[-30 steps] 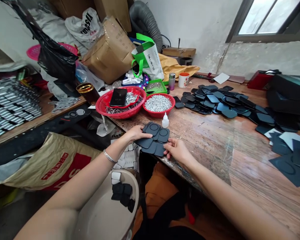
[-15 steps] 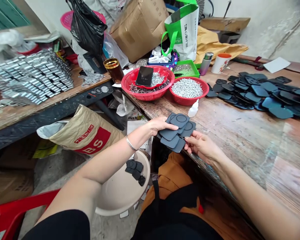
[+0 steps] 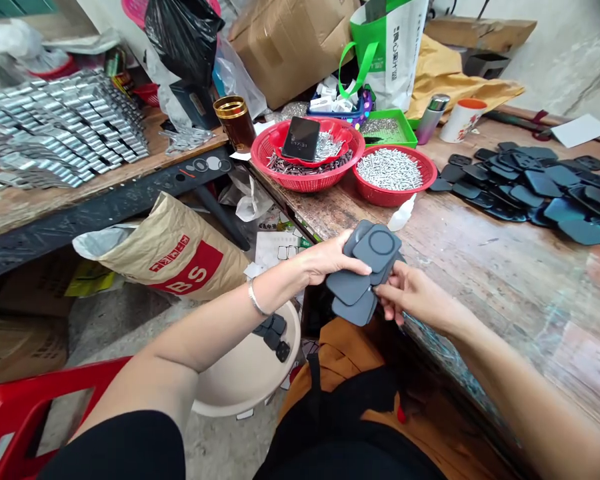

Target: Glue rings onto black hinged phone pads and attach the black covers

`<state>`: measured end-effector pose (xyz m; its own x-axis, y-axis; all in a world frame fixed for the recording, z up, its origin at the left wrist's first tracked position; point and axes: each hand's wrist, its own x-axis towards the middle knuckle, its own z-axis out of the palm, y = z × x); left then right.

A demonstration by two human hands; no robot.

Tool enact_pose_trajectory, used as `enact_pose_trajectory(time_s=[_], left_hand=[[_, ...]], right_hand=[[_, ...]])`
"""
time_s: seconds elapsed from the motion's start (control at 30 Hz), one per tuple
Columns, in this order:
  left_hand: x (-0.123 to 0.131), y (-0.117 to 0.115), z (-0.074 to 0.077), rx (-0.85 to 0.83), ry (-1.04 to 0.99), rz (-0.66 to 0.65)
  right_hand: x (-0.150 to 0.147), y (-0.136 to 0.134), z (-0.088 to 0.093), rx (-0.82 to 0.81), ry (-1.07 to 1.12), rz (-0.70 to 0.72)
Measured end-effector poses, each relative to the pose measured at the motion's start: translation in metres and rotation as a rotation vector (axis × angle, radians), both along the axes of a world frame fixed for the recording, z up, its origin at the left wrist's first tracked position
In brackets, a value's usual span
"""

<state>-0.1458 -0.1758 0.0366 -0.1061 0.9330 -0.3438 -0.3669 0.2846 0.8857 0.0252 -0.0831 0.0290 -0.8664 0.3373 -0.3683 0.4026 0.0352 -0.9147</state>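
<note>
Several dark grey rounded plates (image 3: pixel 351 288) are fanned out in a loose stack over the table's near edge. My left hand (image 3: pixel 333 259) is closed on the stack from the left, its thumb lying across the top. From the right, my right hand (image 3: pixel 405 291) pinches the stack's lower right side between thumb and fingers. The uppermost plate shows a raised ring. More dark plates (image 3: pixel 540 183) are heaped on the table at the right, and a few others (image 3: pixel 275 327) lie in a cream basin (image 3: pixel 240 380) below my left forearm.
Red baskets of small metal parts (image 3: pixel 395 195) stand behind my hands, with a white bottle (image 3: pixel 403 215) beside them. A mug (image 3: pixel 463 120) is farther back. A printed sack (image 3: pixel 180 257) leans at the left, near a red chair (image 3: pixel 40 387).
The plates are bunched closer together and have turned slightly between my hands. Both hands sit a little farther right and lower in view, and the background has shifted with the camera.
</note>
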Motion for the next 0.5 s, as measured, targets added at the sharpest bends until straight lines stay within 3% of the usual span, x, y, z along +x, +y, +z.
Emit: enact_pose_trajectory(time_s=[0.1,0.2,0.3,0.37,0.5], left_hand=[[-0.021,-0.037,-0.009,0.0,-0.059,0.013],[-0.051,-0.092,-0.034,-0.084,-0.1,0.108],[-0.076,-0.155,-0.076,-0.454,-0.033,0.321],[-0.083,-0.193,-0.111,-0.601,-0.002,0.415],[-0.072,-0.238,-0.177,-0.894,0.067,0.605]], right_hand=[[-0.01,-0.021,0.007,0.338,-0.015,0.172],[-0.026,-0.038,0.01,0.554,0.118,0.317],[-0.041,-0.038,0.003,0.727,0.232,0.362],[-0.049,-0.03,-0.008,0.885,0.306,0.377],[-0.056,-0.016,-0.032,1.118,0.401,0.417]])
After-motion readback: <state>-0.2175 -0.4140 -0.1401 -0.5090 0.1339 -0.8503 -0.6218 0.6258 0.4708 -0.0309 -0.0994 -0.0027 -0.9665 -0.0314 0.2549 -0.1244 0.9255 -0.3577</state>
